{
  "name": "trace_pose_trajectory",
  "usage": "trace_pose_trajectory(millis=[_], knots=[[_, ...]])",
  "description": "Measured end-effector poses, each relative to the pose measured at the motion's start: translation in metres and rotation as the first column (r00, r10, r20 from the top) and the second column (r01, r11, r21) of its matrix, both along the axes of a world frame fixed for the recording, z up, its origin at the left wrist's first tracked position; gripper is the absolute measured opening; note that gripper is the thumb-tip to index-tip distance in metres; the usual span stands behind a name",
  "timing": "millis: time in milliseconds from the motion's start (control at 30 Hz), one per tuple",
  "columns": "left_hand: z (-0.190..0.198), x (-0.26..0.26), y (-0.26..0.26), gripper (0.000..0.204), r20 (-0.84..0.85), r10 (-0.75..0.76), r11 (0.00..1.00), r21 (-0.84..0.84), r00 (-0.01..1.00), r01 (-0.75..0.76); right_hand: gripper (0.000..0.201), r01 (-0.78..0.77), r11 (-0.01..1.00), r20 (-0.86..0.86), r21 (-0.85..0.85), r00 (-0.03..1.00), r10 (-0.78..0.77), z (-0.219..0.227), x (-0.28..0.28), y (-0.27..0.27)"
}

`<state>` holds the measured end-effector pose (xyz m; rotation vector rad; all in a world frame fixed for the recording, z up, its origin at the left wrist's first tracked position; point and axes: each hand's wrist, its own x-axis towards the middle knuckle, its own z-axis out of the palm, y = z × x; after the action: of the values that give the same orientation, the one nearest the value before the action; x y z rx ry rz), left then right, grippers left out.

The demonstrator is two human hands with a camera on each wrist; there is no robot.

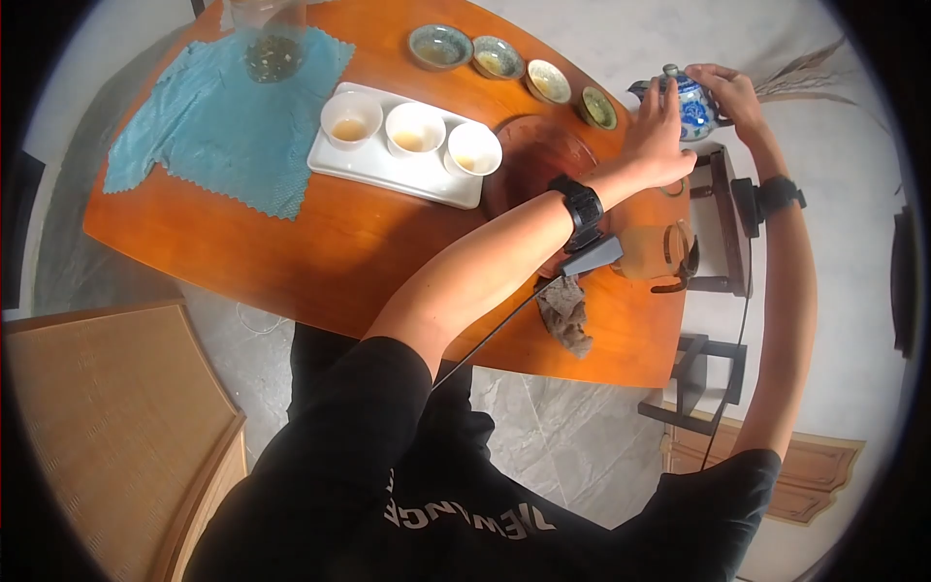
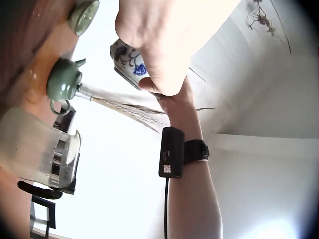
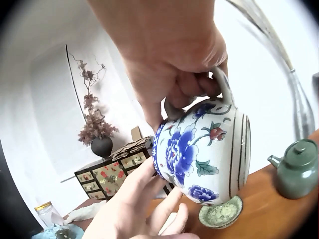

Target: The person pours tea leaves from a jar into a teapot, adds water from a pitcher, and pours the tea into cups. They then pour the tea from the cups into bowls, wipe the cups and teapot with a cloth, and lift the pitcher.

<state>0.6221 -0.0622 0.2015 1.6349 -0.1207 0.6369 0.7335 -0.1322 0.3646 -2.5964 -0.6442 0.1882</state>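
We note a wooden table (image 1: 291,262): blue cloth (image 1: 218,121) at the far left corner, white tray (image 1: 388,170) mid-surface, four small bowls (image 1: 514,68) along the far edge.

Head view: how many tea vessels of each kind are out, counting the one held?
White cups on the white tray: 3
Green glazed bowls in a row: 4
Blue-and-white teapot, held by right hand, left hand touching: 1
Glass pitcher: 1
Total: 9

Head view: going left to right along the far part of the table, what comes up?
Blue cloth → white tray with three cups → row of four small bowls → left hand → blue-and-white teapot → right hand.
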Motion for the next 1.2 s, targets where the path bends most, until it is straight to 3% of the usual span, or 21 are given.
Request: trace_pose_trajectory(millis=[200, 367, 433, 500, 567, 633, 733, 867, 933, 967, 1033, 1067, 1200], knots=[[-0.002, 0.012, -0.005, 0.108, 0.035, -0.072, 0.982, -0.173, 0.997, 0.077, 0.034, -0.137, 0.960, -0.028, -0.244, 0.991, 0.135, 0.011, 0.035, 0.008], [-0.002, 0.016, -0.004, 0.108, 0.028, -0.135, 0.960, -0.244, 0.990, 0.138, 0.040, -0.136, 0.906, -0.001, -0.402, 0.989, 0.148, 0.020, 0.047, 0.028], [-0.006, 0.029, -0.010, 0.109, 0.038, -0.030, 0.983, -0.178, 0.999, 0.036, 0.038, -0.146, 0.834, 0.027, -0.533, 0.982, 0.189, 0.023, 0.049, 0.039], [-0.006, 0.035, -0.010, 0.109, 0.053, -0.013, 0.979, -0.201, 0.998, 0.023, 0.039, -0.166, 0.858, 0.031, -0.486, 0.978, 0.207, 0.018, 0.045, 0.046], [-0.002, 0.036, -0.006, 0.110, 0.066, -0.001, 0.979, -0.203, 0.998, 0.014, 0.037, 0.018, 0.842, 0.229, -0.540, 0.965, 0.127, 0.028, 0.020, 0.072], [0.000, 0.035, -0.004, 0.111, 0.082, -0.015, 0.972, -0.234, 0.997, 0.033, 0.038, -0.023, 0.846, 0.187, -0.533, 0.972, 0.144, 0.031, 0.027, 0.075], [0.006, 0.031, -0.004, 0.112, 0.011, 0.012, 0.975, -0.222, 1.000, -0.009, 0.042, 0.071, 0.777, 0.248, -0.626, 0.962, 0.112, 0.030, 0.030, 0.089], [0.002, 0.044, -0.008, 0.112, 0.038, 0.069, 0.950, -0.306, 0.997, -0.055, 0.042, 0.000, 0.769, 0.210, -0.639, 0.962, 0.175, 0.021, 0.019, 0.101], [0.001, 0.049, -0.004, 0.113, -0.008, -0.020, 0.878, -0.478, 1.000, 0.014, 0.043, 0.018, 0.776, 0.196, -0.631, 0.971, 0.137, 0.005, 0.039, 0.098], [0.000, 0.051, -0.005, 0.113, -0.010, -0.015, 0.878, -0.478, 1.000, 0.008, 0.043, 0.013, 0.775, 0.193, -0.631, 0.971, 0.142, -0.002, 0.036, 0.097], [-0.006, 0.056, -0.005, 0.114, -0.138, -0.071, 0.821, -0.571, 0.988, -0.021, 0.040, -0.122, 0.766, 0.144, -0.632, 0.952, 0.271, -0.020, 0.026, 0.096], [-0.008, 0.054, -0.004, 0.115, -0.164, -0.112, 0.796, -0.605, 0.980, -0.010, 0.041, -0.303, 0.726, -0.114, -0.618, 0.948, 0.298, -0.032, 0.088, 0.078], [-0.018, 0.048, 0.005, 0.111, -0.135, -0.215, 0.714, -0.697, 0.967, 0.062, 0.042, -0.338, 0.720, -0.153, -0.605, 0.938, 0.312, -0.056, 0.090, 0.080]])
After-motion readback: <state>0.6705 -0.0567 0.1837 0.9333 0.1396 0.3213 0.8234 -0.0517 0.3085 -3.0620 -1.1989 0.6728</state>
